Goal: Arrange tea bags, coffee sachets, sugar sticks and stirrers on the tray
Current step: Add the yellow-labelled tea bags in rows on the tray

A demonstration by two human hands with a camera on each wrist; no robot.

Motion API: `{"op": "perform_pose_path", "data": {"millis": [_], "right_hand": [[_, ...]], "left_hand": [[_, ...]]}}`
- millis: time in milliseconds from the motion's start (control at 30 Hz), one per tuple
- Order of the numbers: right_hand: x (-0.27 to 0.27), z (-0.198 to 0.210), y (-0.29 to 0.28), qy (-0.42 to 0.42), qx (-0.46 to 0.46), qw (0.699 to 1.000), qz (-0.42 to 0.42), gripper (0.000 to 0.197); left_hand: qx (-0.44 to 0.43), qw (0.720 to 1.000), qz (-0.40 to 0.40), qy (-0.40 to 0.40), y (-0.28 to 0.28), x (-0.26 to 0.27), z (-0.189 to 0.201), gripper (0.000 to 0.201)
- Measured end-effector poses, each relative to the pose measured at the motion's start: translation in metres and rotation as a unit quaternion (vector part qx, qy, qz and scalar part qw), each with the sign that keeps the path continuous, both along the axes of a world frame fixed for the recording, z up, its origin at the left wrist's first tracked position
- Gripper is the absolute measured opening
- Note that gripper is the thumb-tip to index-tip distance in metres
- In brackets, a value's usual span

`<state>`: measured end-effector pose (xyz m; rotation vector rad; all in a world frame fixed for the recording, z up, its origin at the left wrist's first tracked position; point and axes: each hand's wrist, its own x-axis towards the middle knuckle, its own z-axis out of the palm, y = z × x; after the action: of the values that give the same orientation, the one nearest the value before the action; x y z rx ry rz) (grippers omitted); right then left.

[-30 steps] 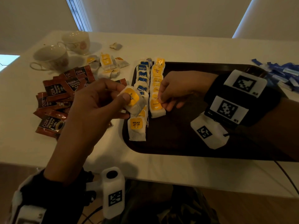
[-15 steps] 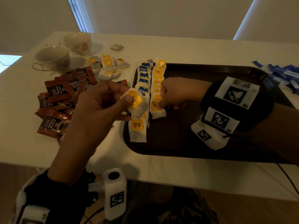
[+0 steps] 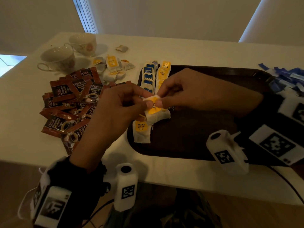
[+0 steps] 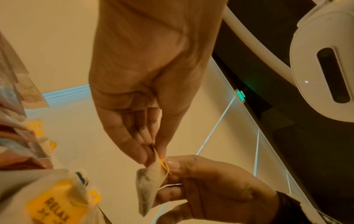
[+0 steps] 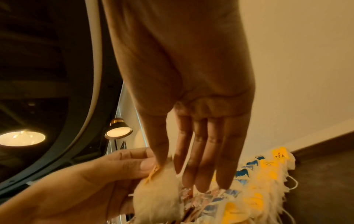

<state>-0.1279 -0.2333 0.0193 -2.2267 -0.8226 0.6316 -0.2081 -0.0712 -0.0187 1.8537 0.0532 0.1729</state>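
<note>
A tea bag with a yellow tag hangs just above the left end of the dark brown tray. My left hand and my right hand both pinch its top edge. In the left wrist view the left hand holds the tea bag from above, and the right thumb meets it from below. In the right wrist view the right hand pinches the same tea bag. Two rows of tea bags lie along the tray's left end. No stirrers are in view.
Brown coffee sachets lie in a heap on the white table left of the tray. Loose tea bags sit behind them, near two cups. Blue sugar sticks lie off the tray's far right corner.
My right hand left the tea bag row on the tray and came up to the tea bag held by my left hand. Both hands now pinch it.
</note>
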Motion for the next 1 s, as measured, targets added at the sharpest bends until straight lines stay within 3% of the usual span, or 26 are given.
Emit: {"op": "perform_pose_path", "data": {"millis": [167,400,533,667,900,1000], "right_hand": [[0.002,-0.002,-0.006,0.02,0.02,0.998,-0.053,0.007],[0.01,-0.014,-0.009,0.134,-0.113,0.982,-0.071,0.005],[0.017,-0.021,-0.002,0.179,-0.105,0.974,-0.094,0.016],[0.021,-0.023,0.007,0.191,-0.105,0.969,-0.118,0.01],[0.024,-0.029,0.018,0.079,-0.219,0.969,-0.086,0.023],[0.023,-0.021,0.018,0.01,-0.209,0.975,-0.071,0.019]], "left_hand": [[0.022,1.0,0.017,-0.014,-0.004,0.003,0.003,0.01],[0.03,0.998,0.049,-0.041,0.01,-0.009,0.018,0.01],[0.042,0.997,0.051,-0.043,0.015,-0.011,0.022,0.012],[0.054,0.996,0.055,-0.041,0.018,-0.012,0.022,0.011],[0.073,0.994,0.07,-0.038,0.029,-0.014,0.026,0.011],[0.081,0.992,0.087,-0.035,0.037,-0.015,0.032,0.013]]}}
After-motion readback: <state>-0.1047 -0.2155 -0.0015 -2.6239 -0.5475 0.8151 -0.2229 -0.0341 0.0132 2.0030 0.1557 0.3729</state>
